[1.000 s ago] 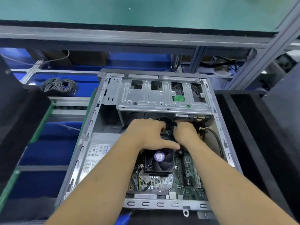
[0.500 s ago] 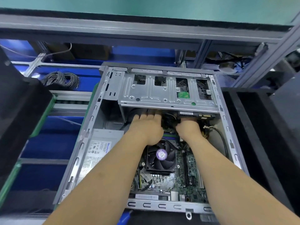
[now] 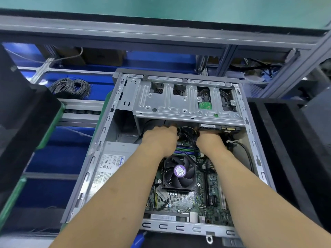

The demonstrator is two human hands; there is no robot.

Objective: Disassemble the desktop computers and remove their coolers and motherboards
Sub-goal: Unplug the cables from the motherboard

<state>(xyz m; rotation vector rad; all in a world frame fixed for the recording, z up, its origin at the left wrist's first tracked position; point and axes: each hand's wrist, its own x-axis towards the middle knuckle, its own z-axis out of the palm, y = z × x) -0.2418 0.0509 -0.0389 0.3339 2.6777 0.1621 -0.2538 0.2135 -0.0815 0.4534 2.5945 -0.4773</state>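
Blue crates and grey racking frame your bench, and the open desktop case (image 3: 100, 140) lies flat before you, its motherboard (image 3: 206, 204) seated on the floor of it with the cooler (image 3: 180, 173) bolted on top, purple-labelled fan facing up. Your left hand (image 3: 159, 140) and right hand (image 3: 210, 142) have now pushed further in under the drive cage (image 3: 186, 104), towards the black cable bundle (image 3: 187, 132) between them. A second ago your left thumb lay spread just above the cooler; now it's tucked away. Whether your fingers are pinching a connector I can't tell, as they're hidden beneath the cage. My read: you're freeing cables, so cooler and board come later. Beside you sits the power supply (image 3: 109, 163).
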